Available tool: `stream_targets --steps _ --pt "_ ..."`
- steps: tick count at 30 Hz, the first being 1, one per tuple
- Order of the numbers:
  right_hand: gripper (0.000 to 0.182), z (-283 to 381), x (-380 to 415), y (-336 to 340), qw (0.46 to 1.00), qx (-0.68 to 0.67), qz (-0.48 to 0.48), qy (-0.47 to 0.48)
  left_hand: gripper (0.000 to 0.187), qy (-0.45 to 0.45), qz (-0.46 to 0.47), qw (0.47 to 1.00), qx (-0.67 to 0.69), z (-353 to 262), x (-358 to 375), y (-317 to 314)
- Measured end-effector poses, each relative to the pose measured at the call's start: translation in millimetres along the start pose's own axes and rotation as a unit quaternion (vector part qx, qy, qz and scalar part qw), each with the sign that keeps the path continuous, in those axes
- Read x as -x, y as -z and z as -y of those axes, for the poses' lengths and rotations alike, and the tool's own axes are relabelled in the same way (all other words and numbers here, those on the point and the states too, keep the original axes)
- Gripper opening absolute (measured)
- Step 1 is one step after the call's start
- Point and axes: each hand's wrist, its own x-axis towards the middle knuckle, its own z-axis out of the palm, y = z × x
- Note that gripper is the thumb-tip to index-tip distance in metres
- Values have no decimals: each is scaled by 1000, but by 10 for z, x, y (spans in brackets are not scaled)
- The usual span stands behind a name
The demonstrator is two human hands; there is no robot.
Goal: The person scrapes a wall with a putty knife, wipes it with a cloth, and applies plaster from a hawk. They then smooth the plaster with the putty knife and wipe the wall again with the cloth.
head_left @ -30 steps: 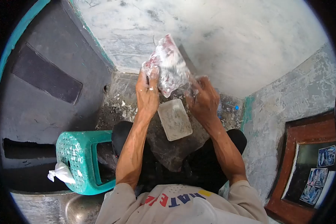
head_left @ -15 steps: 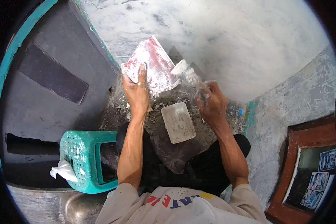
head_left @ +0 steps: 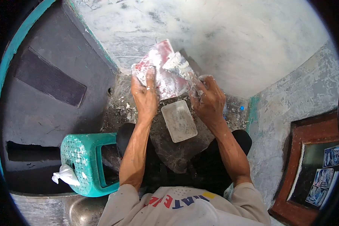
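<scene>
My left hand [head_left: 144, 96] grips a flat red board [head_left: 156, 58] by its near left edge, thumb on top. White paste is smeared over its face. In my right hand [head_left: 210, 98], fingers are closed around a putty knife [head_left: 178, 64] whose blade is coated in the same paste. The blade lies over the right part of the board and appears to touch it. Below, between my knees, a shallow rectangular plastic container [head_left: 179, 121] with pale residue rests on the floor.
A patchy white wall [head_left: 222, 41] rises in front of me. At my left stands a green plastic stool [head_left: 90, 162] with a knotted white plastic bag [head_left: 67, 174] on it. Debris flakes [head_left: 126, 105] litter the floor. A brown wooden frame [head_left: 297, 150] is at the right.
The putty knife has moved left from beside the board's edge to over its face. My left hand and the board have shifted slightly right, bringing both hands closer together.
</scene>
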Motion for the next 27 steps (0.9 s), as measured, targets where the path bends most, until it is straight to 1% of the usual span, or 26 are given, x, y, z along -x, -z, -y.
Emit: stream_targets --steps 1,3,4,5,7,8,9,10,11,12,13,14,15,16,17,18,19,21,25,27 --pt "47 -3 28 -9 1000 -1 -4 2 45 -4 0 1000 0 9 -41 34" --pt "45 -9 133 -36 1000 -3 25 5 42 26 -3 995 94 108 -137 146" --pt "45 -11 121 -44 1000 -6 24 6 40 -60 -28 997 45 225 -184 128" --pt "45 7 114 -54 1000 -6 18 2 40 -59 -28 997 45 165 -150 149" --pt "45 -18 99 -18 1000 1 12 -9 40 95 69 993 7 -8 13 70" --pt "45 -47 44 10 1000 4 -6 -25 39 56 78 994 45 75 111 -75" --pt "46 -79 1 42 999 8 -26 -42 43 69 136 988 3 147 146 -84" --pt "46 -133 -30 91 998 12 -29 -46 47 6 148 989 -19 208 168 -138" --pt "47 -195 -70 135 997 4 -52 -54 52 -59 157 985 -41 151 151 -201" --pt "48 -242 -85 166 995 -8 -72 -61 52 -61 157 985 -42 87 141 -238" --pt "48 -265 -62 194 996 -12 -71 -59 55 34 99 994 31 13 141 -255" --pt "49 -277 -32 216 998 -10 -47 -52 58 127 34 986 105 -53 122 -242" --pt "51 -272 -3 213 999 -10 -22 -45 58 124 23 987 100 15 68 -188" --pt "51 -249 41 193 999 -21 -20 -42 57 89 -9 994 63 166 -19 -111" --pt "51 -221 94 164 1000 -10 17 -8 57 53 -38 998 24 313 -113 -29" --pt "52 -188 134 128 998 1 53 26 57 17 -66 998 -14 332 -175 29" --pt "52 -150 163 93 998 -6 53 26 57 16 -68 997 -20 354 -186 52" --pt "52 -74 213 39 995 -3 77 65 57 17 -97 993 61 284 -172 13" --pt "52 33 210 -29 997 2 67 47 56 22 -81 996 38 241 -93 -29" --pt "52 80 153 -20 998 -5 67 1 56 6 -63 998 10 255 -38 -95"
